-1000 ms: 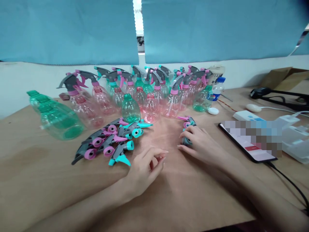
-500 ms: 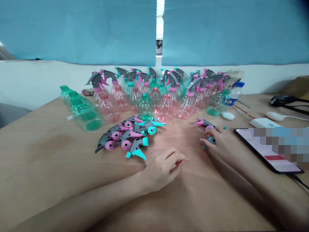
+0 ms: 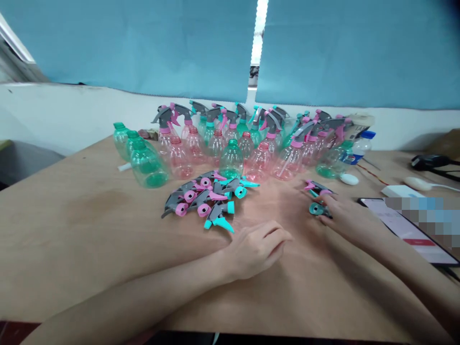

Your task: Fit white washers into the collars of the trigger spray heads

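Note:
My left hand (image 3: 257,250) rests on the table in front of the loose trigger spray heads, its fingers curled together with nothing visible in them. To the right, my right hand (image 3: 341,213) pinches a grey-and-teal trigger spray head (image 3: 316,208) between thumb and fingers. A grey-and-pink spray head (image 3: 316,186) lies just behind it, partly covered by the fingers. Several more pink and teal spray heads (image 3: 204,209) lie in a heap at left of centre. Beyond them stand clear pink bottles (image 3: 180,160) and green bottles (image 3: 231,160) with open necks.
Bottles with spray heads fitted (image 3: 293,153) crowd the back of the table. Green bottles (image 3: 147,165) stand at the left. On the right are a phone (image 3: 398,225), a white box (image 3: 400,191), a white oval object (image 3: 349,179) and a blue-capped drink bottle (image 3: 361,146).
The view has shifted, moving most things rightward in the picture. My right hand's grip now shows more of the teal-and-grey spray head. My left hand stays curled on the table.

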The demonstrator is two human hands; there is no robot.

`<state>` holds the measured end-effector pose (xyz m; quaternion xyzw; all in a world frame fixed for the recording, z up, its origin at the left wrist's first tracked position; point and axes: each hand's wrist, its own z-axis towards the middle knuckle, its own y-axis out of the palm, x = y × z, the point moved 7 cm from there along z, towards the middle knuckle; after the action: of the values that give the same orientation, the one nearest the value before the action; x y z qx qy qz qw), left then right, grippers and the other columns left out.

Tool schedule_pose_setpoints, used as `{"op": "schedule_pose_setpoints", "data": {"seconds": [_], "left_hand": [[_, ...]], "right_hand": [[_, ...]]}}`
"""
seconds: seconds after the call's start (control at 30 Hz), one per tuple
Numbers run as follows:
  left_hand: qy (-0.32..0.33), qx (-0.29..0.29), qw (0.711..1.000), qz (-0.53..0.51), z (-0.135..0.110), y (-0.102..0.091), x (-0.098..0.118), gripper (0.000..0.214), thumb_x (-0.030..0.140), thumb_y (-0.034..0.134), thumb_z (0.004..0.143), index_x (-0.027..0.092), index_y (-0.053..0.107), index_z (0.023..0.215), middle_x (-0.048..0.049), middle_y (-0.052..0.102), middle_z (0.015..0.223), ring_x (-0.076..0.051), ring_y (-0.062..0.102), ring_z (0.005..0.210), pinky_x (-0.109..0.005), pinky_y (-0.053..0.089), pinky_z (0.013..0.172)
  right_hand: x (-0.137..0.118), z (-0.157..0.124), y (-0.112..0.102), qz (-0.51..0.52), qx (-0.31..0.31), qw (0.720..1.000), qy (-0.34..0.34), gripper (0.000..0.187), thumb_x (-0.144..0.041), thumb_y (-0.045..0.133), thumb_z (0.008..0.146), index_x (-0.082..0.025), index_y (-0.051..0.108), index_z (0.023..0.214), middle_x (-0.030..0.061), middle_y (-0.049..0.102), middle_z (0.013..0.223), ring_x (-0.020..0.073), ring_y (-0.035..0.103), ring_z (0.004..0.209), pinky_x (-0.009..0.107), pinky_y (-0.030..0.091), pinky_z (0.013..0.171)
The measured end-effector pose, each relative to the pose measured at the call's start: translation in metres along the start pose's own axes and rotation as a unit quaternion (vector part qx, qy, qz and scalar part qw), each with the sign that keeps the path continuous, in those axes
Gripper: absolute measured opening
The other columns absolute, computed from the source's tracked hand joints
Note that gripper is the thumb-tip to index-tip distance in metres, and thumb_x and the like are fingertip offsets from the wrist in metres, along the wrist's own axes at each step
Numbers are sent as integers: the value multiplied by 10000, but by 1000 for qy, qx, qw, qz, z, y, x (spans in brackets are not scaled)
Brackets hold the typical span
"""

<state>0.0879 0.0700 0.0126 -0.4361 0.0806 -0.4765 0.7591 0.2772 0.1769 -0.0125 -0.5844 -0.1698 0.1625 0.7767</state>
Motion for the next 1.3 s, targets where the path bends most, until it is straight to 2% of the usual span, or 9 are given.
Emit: {"op": "schedule_pose_setpoints", "data": {"seconds": [0.13,0.3,0.43,0.57,0.8,0.97,1.13,1.23,1.3], "left_hand": [[24,15,999,34,-15,-26,-4,150,97,442,913,138,584,940,-58,650,879,-149,602,815,-250,506,715],[-80,12,988,134,-43,-62,-35,155,131,523,866,141,602,999,-91,625,973,-209,559,909,-325,505,764],[-127,-58,973,185,-55,-61,-48,269,182,609,839,146,599,1106,-119,590,1113,-262,526,1012,-439,470,870],[-69,-80,978,178,-55,-51,-40,116,162,547,901,141,632,978,-81,633,985,-210,553,908,-361,494,799],[79,-4,986,144,-48,-52,2,157,108,482,934,117,630,986,-64,680,901,-172,570,854,-267,500,729],[126,9,986,105,-30,-42,10,150,96,502,925,139,641,963,-33,716,912,-164,604,856,-272,523,756],[158,-2,986,55,-7,-20,8,164,95,522,916,123,621,1043,-57,713,970,-173,630,913,-276,545,781],[126,2,992,10,5,-10,-2,214,109,467,944,128,583,1123,-80,686,1016,-165,632,953,-275,542,822],[64,35,997,-7,12,-10,-15,223,117,445,951,149,574,1131,-82,657,1024,-162,623,965,-282,537,836]], "right_hand": [[-13,-2,-17,-29,31,999,18,242,-360,535,808,-191,580,976,135,655,958,319,644,748,354,415,506],[-69,6,-26,62,49,991,-110,243,-373,511,872,-182,607,986,122,656,978,278,628,887,387,489,712],[-117,12,-14,209,-42,964,-157,162,-309,498,900,-206,623,899,59,648,907,192,625,788,325,495,683],[-133,22,-10,332,-45,934,-125,159,-285,547,880,-180,605,984,43,646,846,160,620,719,299,497,665],[-132,19,-7,496,-109,853,-118,477,-335,619,843,-204,462,1274,40,670,930,147,620,716,254,496,601],[-121,10,-4,569,-130,805,-105,448,-389,518,909,-240,444,1324,38,665,1001,173,621,852,317,499,759],[-94,5,-2,564,-80,817,-93,624,-384,601,858,-265,341,1413,31,632,1021,184,612,881,344,503,796],[-76,5,-4,554,-53,827,-83,431,-385,594,861,-243,524,1263,37,635,1029,195,608,922,332,496,804],[-67,5,-4,558,-42,826,-70,321,-389,612,848,-224,602,1123,38,644,1039,194,606,934,309,487,797]]}}
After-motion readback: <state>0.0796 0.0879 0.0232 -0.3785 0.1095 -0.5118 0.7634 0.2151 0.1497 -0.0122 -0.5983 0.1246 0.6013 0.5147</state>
